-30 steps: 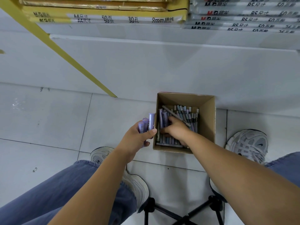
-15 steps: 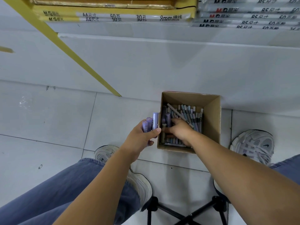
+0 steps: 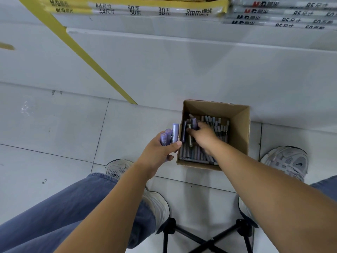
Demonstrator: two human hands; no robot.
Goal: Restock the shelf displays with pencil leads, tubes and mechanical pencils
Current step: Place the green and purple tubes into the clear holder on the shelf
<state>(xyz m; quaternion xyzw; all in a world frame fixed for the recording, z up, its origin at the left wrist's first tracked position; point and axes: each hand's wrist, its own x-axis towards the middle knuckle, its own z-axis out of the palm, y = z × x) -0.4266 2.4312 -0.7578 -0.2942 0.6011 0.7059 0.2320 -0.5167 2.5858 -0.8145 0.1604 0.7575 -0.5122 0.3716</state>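
Note:
A small open cardboard box (image 3: 238, 128) stands on the tiled floor against the white shelf base. It holds many purple lead tubes (image 3: 191, 154) and grey mechanical pencils (image 3: 218, 127). My left hand (image 3: 160, 152) hovers just left of the box, shut on a bundle of purple tubes (image 3: 170, 135) that stick up from the fist. My right hand (image 3: 204, 136) is inside the box, fingers curled around a purple tube (image 3: 194, 123) near the left wall.
White shelf base (image 3: 182, 66) rises behind the box, with a yellow diagonal strip (image 3: 87, 57) on it. Packs of loose-leaf paper (image 3: 155, 10) lie on the shelf above. My legs, two white sneakers (image 3: 288, 161) and a black stool frame (image 3: 206, 238) fill the foreground.
My right hand has slid toward the box's far left corner and lifted a purple tube. My left hand stays beside the box with its bundle.

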